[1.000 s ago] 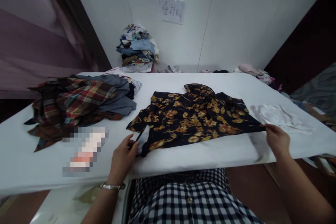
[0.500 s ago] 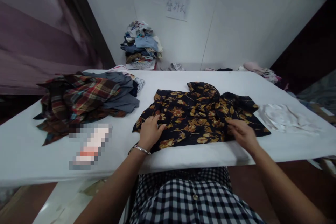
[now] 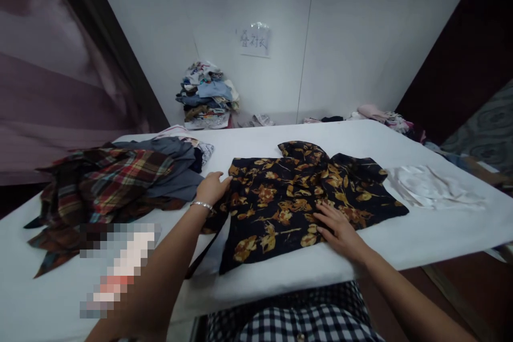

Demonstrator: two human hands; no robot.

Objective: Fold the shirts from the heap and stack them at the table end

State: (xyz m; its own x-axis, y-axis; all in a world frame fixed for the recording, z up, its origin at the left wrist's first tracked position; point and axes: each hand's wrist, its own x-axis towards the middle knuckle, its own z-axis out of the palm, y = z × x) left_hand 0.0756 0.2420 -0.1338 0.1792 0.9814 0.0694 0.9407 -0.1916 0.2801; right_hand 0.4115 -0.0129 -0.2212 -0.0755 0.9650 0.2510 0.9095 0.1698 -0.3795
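Observation:
A black floral shirt [image 3: 276,203] with gold and brown flowers lies on the white table, collar at the far side. My left hand [image 3: 210,192], a bracelet at its wrist, is at the shirt's left edge, over the sleeve fabric. Its thumb and a finger show apart; the other fingers are partly hidden. Flat on the lower middle of the shirt rests my right hand [image 3: 339,230], fingers spread and holding nothing.
A heap of clothes with a plaid shirt [image 3: 120,176] on top lies left. White garment [image 3: 433,187] sits at the right. Stacked clothes [image 3: 208,96] stand behind the table [image 3: 304,278], by the wall. A pixelated item [image 3: 120,267] is at front left.
My left hand has moved left and outward to the shirt's left edge. My right hand has slid left from the right side and flattened. The shirt's near left part lies flatter.

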